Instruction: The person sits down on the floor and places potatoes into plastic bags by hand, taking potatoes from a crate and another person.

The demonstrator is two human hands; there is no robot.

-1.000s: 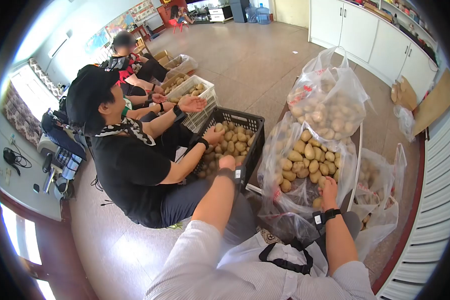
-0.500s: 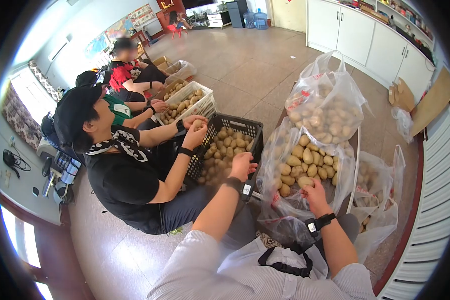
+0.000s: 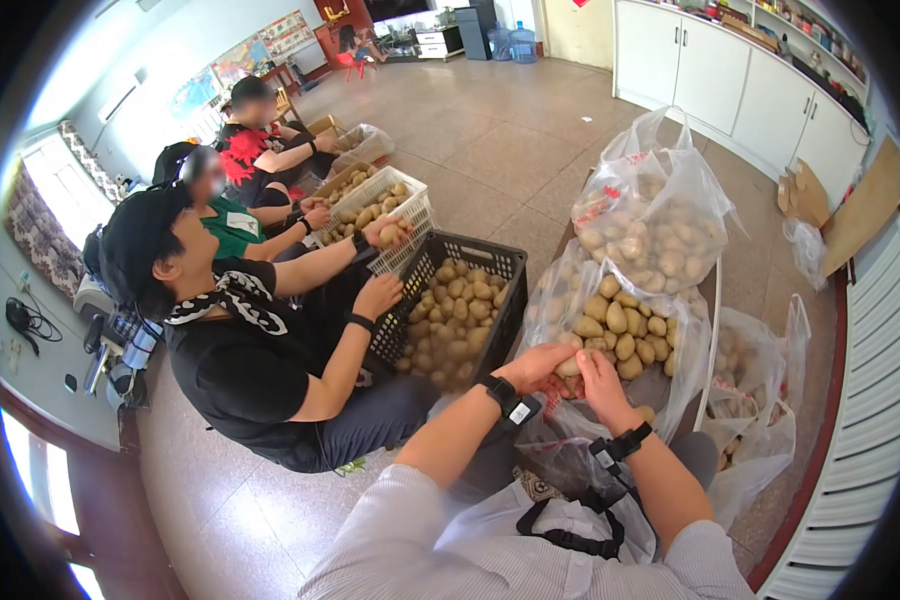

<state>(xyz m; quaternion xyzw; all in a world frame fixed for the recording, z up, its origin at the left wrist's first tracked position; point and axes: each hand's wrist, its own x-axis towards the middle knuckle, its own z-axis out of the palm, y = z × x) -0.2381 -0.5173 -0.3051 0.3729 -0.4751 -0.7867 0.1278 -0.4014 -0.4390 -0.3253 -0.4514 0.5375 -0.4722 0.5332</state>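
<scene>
Both my hands meet over the near left part of an open clear plastic bag point(image 3: 690, 385) of potatoes. Between them is a potato point(image 3: 569, 366), partly covered by the fingers. My left hand point(image 3: 536, 368) closes on its left side, and my right hand point(image 3: 602, 385) touches it from the right with fingers bent around it. Loose potatoes point(image 3: 625, 325) fill the bag just beyond my hands. Another potato point(image 3: 645, 413) lies close to my right wrist. Left of my hands stands a black crate point(image 3: 518, 290) holding many potatoes.
A fuller bag of potatoes point(image 3: 650, 220) stands behind the open one, and more bags point(image 3: 745, 400) are at the right. A co-worker in black point(image 3: 240, 370) sits at the left by the black crate. Two more people sit beyond, near a white crate point(image 3: 415, 215).
My left hand has moved right from the black crate to meet my right hand, which has brought a potato leftward. The near co-worker's hands have parted, one now holding a potato farther out.
</scene>
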